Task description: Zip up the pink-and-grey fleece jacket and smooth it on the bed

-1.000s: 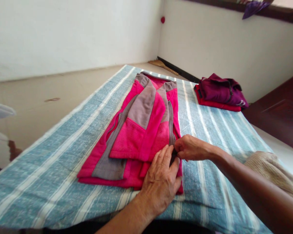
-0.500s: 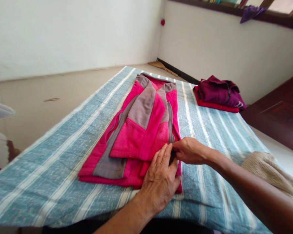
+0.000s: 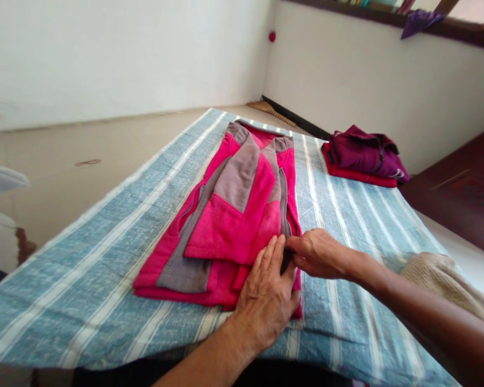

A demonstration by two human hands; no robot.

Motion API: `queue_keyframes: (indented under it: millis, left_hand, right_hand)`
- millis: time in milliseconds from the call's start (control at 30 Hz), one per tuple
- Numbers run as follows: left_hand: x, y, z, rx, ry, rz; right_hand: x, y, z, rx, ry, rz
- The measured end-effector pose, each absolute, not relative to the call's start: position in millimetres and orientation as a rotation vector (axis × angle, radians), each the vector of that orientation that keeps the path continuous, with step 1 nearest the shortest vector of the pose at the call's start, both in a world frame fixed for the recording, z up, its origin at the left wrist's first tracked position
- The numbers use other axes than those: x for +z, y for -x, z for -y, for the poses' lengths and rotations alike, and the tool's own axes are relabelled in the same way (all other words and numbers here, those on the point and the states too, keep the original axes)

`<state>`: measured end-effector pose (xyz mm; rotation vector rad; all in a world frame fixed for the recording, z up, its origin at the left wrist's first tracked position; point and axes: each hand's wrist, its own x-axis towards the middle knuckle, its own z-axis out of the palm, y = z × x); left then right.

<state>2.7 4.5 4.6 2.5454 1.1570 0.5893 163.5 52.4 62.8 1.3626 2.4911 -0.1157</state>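
The pink-and-grey jacket (image 3: pixel 229 215) lay partly folded on the striped sheet (image 3: pixel 84 290), collar toward the far wall, a sleeve turned in across its front. The left hand (image 3: pixel 266 301) rested flat on the jacket's near right corner, fingers together and stretched forward, pressing the cloth down. The right hand (image 3: pixel 317 252) sat just beside it at the jacket's right edge, fingertips pinched shut on a dark bit there — a zip pull or the end of the grey placket, too small to tell. Over the last second the right hand had crept a little forward along that edge while the left barely shifted, and the fold of the garment stayed as it was; the view itself had drifted slightly. That reads as fine adjustment at the edge rather than a new fold: the hands looked busy closing or straightening the front, with the jacket otherwise flat and square on the sheet. At the far right of the sheet a folded stack (image 3: pixel 363 156) — maroon on top of red — lay well apart from the hands. A beige knit (image 3: pixel 439 279) lay near the right forearm at the sheet's near edge. A small red ball (image 3: pixel 271 36) showed in the wall corner.
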Motion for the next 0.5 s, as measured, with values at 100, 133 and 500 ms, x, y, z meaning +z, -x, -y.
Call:
queue_keyframes:
  millis: [100, 133, 500]
  left_hand:
    - [4.6, -2.5, -4.5, 0.581, -2.562, -1.155]
    - [4.5, -2.4, -4.5, 0.582, -2.568, -1.156]
    - [4.5, -3.5, -4.4, 0.605, -2.599, -1.167]
  right_hand:
    - [54.7, -169.7, -48.2, -0.051, -1.352, -2.557]
    - [52.4, -171.4, -47.4, -0.035, -1.349, -2.576]
    - [44.7, -178.9, -47.6, -0.093, -1.330, -2.692]
